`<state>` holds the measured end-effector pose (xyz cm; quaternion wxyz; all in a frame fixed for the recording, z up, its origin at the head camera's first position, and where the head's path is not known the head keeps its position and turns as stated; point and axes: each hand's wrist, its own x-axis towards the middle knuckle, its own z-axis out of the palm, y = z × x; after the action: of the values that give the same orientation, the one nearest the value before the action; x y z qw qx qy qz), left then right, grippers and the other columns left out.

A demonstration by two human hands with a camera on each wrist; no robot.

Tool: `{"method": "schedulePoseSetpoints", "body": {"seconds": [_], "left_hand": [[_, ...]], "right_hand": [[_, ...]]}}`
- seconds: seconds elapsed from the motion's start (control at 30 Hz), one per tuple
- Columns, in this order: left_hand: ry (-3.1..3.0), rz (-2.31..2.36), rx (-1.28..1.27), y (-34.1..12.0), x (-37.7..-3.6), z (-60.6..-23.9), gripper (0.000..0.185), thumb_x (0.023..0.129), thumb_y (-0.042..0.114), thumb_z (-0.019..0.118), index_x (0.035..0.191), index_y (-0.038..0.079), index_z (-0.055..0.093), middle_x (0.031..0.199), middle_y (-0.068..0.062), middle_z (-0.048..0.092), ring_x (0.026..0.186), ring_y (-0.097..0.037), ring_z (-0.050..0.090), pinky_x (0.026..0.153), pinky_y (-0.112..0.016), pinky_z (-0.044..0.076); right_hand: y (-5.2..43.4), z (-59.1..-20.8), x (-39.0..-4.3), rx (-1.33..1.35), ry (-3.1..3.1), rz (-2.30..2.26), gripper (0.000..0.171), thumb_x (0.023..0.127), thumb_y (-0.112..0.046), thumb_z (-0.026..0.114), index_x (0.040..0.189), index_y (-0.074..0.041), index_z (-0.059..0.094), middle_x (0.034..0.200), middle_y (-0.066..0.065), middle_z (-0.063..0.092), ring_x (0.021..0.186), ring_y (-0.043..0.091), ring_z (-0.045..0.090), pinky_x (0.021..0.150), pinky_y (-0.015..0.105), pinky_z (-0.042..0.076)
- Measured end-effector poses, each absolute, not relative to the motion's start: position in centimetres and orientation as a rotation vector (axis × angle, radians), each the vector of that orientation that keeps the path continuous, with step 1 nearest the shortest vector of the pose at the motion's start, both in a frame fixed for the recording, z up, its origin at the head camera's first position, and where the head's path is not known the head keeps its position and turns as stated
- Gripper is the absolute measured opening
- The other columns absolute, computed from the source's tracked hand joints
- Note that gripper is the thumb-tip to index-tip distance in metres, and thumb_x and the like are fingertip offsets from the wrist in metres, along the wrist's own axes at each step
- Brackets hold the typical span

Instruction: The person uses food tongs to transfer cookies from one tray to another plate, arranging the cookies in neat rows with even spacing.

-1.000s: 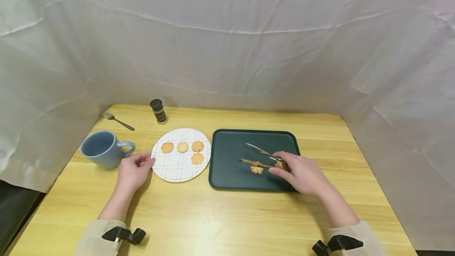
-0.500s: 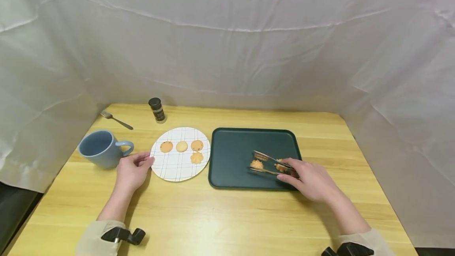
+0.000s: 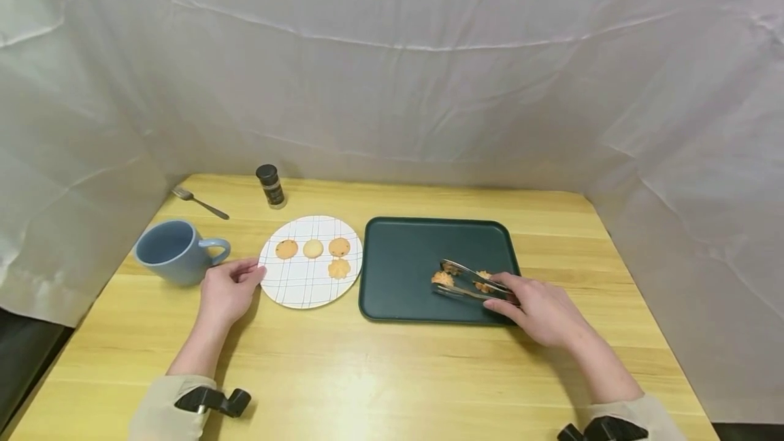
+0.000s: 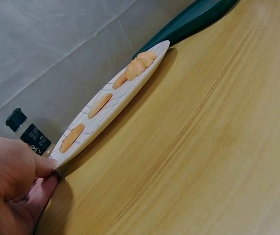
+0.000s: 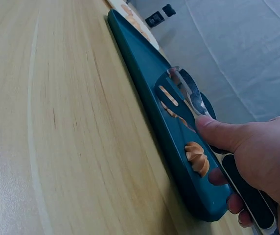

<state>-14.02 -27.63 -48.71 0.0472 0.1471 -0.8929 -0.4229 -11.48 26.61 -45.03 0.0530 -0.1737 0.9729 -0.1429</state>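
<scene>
I'm holding tongs (image 5: 235, 174) arms-apart in my right grip (image 3: 539, 308), seemingly lining up on the fluted cookie (image 3: 442, 279) near the centre of the tray (image 3: 398, 295); next probably needs squeezing. Left grip (image 3: 229, 289) is pinching the plate (image 3: 300, 289) at nine o'clock.

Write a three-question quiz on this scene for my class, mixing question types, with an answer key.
1. How many cookies lie on the plate?
2. True or false: the left hand pinches the plate's rim while the right hand holds the tongs.
3. What colour is the mug? A) red B) blue C) yellow

Key: 1. Four. 2. True. 3. B.
</scene>
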Motion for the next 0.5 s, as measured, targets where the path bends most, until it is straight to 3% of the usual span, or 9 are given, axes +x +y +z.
{"method": "schedulePoseSetpoints", "body": {"seconds": [0.1,0.3,0.5], "left_hand": [[-2.716,-1.292,0.448,-27.58,-14.08,-48.67,0.039,0.102,0.027,0.073,0.13,0.0,0.073,0.114,-0.015,0.077,0.107,-0.027,0.07,0.079,-0.016,0.048],[-2.714,-1.303,0.447,-27.49,-14.08,-48.6,0.039,0.102,0.027,0.074,0.129,-0.001,0.073,0.114,-0.015,0.077,0.107,-0.028,0.071,0.078,-0.014,0.047],[-2.713,-1.301,0.444,-27.47,-14.06,-48.59,0.039,0.102,0.027,0.074,0.129,-0.001,0.073,0.114,-0.015,0.077,0.107,-0.028,0.071,0.077,-0.013,0.047]], "right_hand": [[26.74,-45.21,-11.53,-0.542,2.97,-0.429,0.06,0.101,-0.06,0.064,0.14,-0.014,0.065,0.082,-0.012,0.062,0.072,0.009,0.057,0.065,0.038,0.048],[26.85,-45.52,-11.44,-0.568,3.019,-0.418,0.053,0.102,-0.055,0.066,0.137,-0.016,0.068,0.112,0.001,0.075,0.089,0.018,0.069,0.072,0.045,0.055],[26.87,-45.7,-11.45,-0.584,3.046,-0.419,0.051,0.101,-0.055,0.067,0.136,-0.017,0.069,0.113,0.002,0.076,0.088,0.019,0.07,0.07,0.044,0.055]]}}
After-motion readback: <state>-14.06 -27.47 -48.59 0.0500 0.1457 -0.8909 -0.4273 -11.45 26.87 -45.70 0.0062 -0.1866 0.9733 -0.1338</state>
